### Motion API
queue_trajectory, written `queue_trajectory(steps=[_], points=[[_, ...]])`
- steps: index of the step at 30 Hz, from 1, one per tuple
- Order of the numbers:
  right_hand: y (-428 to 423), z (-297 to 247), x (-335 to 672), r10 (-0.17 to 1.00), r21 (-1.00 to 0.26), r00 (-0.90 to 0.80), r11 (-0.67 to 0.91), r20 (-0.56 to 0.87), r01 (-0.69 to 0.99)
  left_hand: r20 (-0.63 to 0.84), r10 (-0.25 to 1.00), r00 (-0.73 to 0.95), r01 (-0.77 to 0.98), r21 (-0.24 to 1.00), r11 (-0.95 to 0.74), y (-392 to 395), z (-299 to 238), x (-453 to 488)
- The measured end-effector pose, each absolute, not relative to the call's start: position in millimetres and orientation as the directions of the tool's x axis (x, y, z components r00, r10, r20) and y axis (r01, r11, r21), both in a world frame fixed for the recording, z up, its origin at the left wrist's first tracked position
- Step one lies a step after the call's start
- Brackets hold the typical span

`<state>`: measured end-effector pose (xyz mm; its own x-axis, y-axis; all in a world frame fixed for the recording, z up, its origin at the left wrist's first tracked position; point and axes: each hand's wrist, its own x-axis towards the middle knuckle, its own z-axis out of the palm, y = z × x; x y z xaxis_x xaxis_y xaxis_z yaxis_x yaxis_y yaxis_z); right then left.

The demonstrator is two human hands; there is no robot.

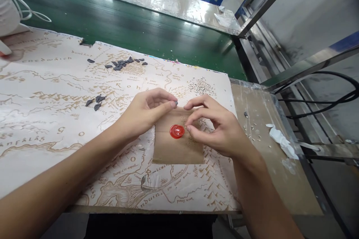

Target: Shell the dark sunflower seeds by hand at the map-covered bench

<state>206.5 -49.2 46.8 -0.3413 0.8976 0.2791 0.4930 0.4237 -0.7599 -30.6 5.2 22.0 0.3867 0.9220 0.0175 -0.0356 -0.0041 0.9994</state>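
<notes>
My left hand point(153, 108) pinches a small dark grey piece point(176, 103) between thumb and fingertips, above the far edge of a brown cardboard square point(168, 153). On the cardboard lies a small, round, glossy red thing point(177, 131), wet-looking on top. Just right of it, my right hand point(214, 123) has its thumb and index tips brought together. Whatever is between them is too small to make out. Tiny dark and pale bits point(202, 86) are scattered beyond the right hand. Some also lie on the cardboard, partly hidden under that hand.
Under everything is a printed map sheet point(70, 119). Loose dark grey pieces form a far group point(120, 64) and a nearer one point(98, 99). A green conveyor belt point(140, 26) runs behind. To the right are a crumpled white tissue point(282, 140), black cables point(331, 101) and a metal frame.
</notes>
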Motion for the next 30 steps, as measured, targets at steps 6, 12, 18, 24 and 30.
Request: queue_trajectory(steps=[6, 12, 18, 24, 30], points=[[-53.2, 49.2, 210.4, 0.848, -0.711, -0.475, 0.482, 0.233, 0.512, -0.006, 0.923, 0.385, -0.046, 0.999, 0.026, 6.6, 20.4, -30.5], [-53.8, 46.8, 206.0, 0.826, -0.679, -0.508, 0.521, 0.247, 0.517, -0.015, 0.924, 0.382, -0.053, 0.998, 0.038, 8.4, 15.9, -29.2], [-53.9, 47.5, 202.8, 0.805, -0.665, -0.528, 0.552, 0.270, 0.503, -0.037, 0.921, 0.388, -0.058, 0.996, 0.064, 7.8, 13.8, -28.4], [-54.5, 49.0, 204.1, 0.827, -0.677, -0.500, 0.523, 0.258, 0.517, -0.041, 0.922, 0.384, -0.071, 0.995, 0.074, 6.4, 15.7, -27.6], [-48.6, 45.9, 216.1, 0.899, -0.653, -0.386, 0.421, 0.206, 0.629, -0.049, 0.924, 0.380, -0.048, 0.996, 0.073, 5.2, 17.0, -28.1]])
